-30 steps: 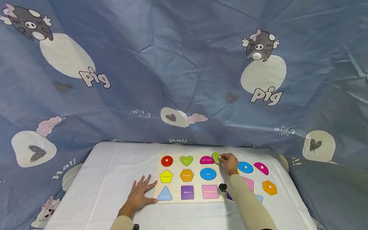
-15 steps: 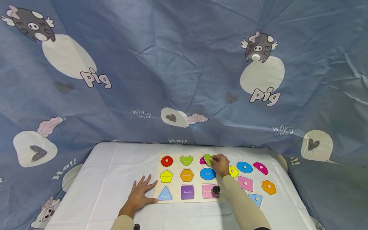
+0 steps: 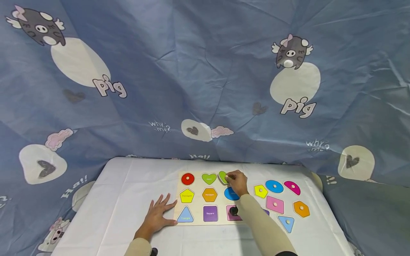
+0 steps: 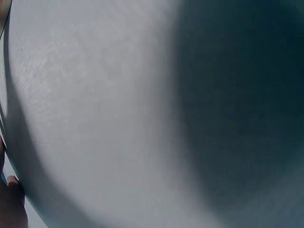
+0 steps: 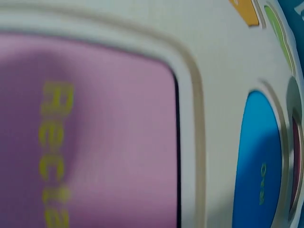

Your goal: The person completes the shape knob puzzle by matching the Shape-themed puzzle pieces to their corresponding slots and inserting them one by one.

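A wooden shape puzzle board (image 3: 198, 204) lies on the white-covered table, with printed recesses in several colours. My right hand (image 3: 238, 182) pinches a green heart piece (image 3: 222, 177), tilted above the board's top row, just right of the green heart recess (image 3: 209, 179). The half-round recess is hidden behind that hand and piece. At the board's lower left edge rests my left hand (image 3: 157, 215), fingers spread and thumb touching the corner. A red round piece (image 3: 187, 179) with a knob sits in the top left recess. The right wrist view shows the pink rectangle recess (image 5: 128, 123) and blue oval recess (image 5: 261, 161).
Right of the board lie loose knobbed pieces: a yellow pentagon (image 3: 261, 192), blue oval (image 3: 274, 185), magenta half round (image 3: 293, 187), pink rectangle (image 3: 274, 205), orange hexagon (image 3: 301, 209) and blue triangle (image 3: 287, 223). A purple piece is partly hidden by the right forearm. Patterned blue cloth (image 3: 205, 89) hangs behind.
My right hand has carried the green heart piece leftward over the board, from its right edge past the half-round recess toward the heart recess. The left hand stays at the board's edge.
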Demonstrator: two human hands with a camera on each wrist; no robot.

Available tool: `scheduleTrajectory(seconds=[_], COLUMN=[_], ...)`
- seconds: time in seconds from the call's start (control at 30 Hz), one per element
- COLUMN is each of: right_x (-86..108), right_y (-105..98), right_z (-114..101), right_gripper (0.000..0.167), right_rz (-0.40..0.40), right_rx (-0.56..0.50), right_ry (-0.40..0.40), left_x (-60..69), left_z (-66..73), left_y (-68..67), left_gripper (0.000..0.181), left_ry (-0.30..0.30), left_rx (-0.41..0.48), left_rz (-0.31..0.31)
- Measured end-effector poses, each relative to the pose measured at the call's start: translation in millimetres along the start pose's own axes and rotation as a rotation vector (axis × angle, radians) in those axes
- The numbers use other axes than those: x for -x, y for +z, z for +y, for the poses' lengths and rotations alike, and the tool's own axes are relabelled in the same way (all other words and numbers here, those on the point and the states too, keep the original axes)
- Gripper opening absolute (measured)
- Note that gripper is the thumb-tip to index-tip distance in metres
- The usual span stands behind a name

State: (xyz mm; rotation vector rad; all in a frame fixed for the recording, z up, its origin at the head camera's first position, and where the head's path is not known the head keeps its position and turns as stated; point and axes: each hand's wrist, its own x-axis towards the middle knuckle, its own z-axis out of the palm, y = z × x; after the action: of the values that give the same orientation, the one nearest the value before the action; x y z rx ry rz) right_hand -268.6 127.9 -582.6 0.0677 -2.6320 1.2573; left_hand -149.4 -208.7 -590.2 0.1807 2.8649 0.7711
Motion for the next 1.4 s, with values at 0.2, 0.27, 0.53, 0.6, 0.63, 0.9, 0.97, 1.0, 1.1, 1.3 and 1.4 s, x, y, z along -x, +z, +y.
scheduleTrajectory(seconds=[0.2, 0.27, 0.53, 0.6, 0.63, 0.9, 0.97, 1.0, 1.1, 1.3, 1.4], right_x=[0.0, 0.4, 1.4, 1.6, 1.6, 0.6, -0.2, -1.0, -2.5, -4.4, -4.9], right_y=[9, 13, 24, 26, 27, 41, 45, 48, 53, 60, 62], right_z=[-9, -10, -18, -21, -23, -28, -28, -27, -27, -30, -33], right_gripper=[0.007, 0.007, 0.007, 0.007, 0.007, 0.009, 0.009, 0.008, 0.008, 0.008, 0.007], right_rz=[-0.015, -0.024, -0.021, -0.025, -0.03, -0.066, -0.073, -0.074, -0.072, -0.088, -0.099], right_rx=[-0.008, -0.009, -0.034, -0.046, -0.047, -0.019, -0.023, -0.02, -0.019, -0.015, -0.012], right_ry=[-0.002, 0.003, -0.027, -0.029, -0.036, -0.013, -0.016, -0.021, -0.038, -0.004, 0.031], left_x=[0.8, 1.2, -0.1, 0.0, 0.0, 1.8, 2.3, 2.5, 2.7, 2.4, 2.4], left_z=[0.9, 1.1, 0.9, 0.7, 0.5, -0.2, 0.4, 0.6, 1.4, 1.2, 0.7], left_y=[1.1, 1.0, -1.2, -1.7, -1.8, -0.5, 0.0, 0.3, 0.5, 0.3, 0.7], left_gripper=[0.085, 0.085, 0.084, 0.085, 0.085, 0.084, 0.084, 0.084, 0.083, 0.083, 0.084], left_ry=[0.001, 0.0, 0.002, 0.003, 0.004, 0.025, 0.024, 0.023, 0.023, 0.02, 0.021], left_rx=[0.017, 0.016, 0.011, 0.015, 0.016, 0.011, 0.012, 0.013, 0.011, 0.0, -0.004], left_rz=[0.001, 0.002, 0.005, 0.005, 0.006, 0.023, 0.029, 0.033, 0.04, 0.036, 0.03])
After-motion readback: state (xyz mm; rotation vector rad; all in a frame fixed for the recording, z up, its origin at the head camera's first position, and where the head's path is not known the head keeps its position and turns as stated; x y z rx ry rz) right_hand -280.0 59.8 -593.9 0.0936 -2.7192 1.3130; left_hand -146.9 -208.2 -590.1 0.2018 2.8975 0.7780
